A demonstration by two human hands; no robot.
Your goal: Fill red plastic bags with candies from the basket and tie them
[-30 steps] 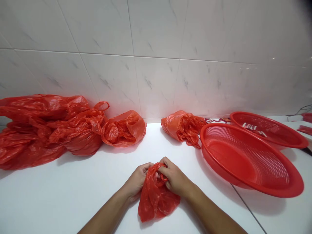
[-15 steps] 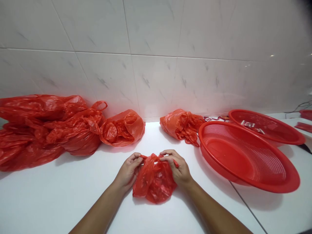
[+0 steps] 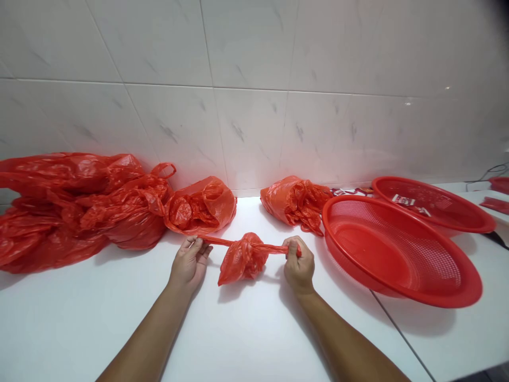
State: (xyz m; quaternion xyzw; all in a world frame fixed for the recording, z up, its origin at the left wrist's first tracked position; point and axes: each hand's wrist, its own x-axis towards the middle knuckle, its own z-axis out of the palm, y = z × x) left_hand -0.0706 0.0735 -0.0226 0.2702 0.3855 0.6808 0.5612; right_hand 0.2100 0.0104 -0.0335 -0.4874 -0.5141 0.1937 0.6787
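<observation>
Now the small red bag (image 3: 242,261) is drawn into a tight bundle, left of the front basket (image 3: 369,249), whereas half a second ago it hung loose and wide with both hands close against it. Its two twisted ends stretch out sideways in nearly straight lines. The left hand (image 3: 190,262), farther from the front basket than before, pinches one end between thumb and fingertips. The right hand (image 3: 298,265), just left of the front basket, has closed into a fist around the other end, a bit of red poking out by the thumb. Whether the bundle touches the white table (image 3: 230,334) is hard to tell. The crumpled bag (image 3: 294,201) beside the front basket's left rim and the back basket (image 3: 441,204) behind it lie as they did.
</observation>
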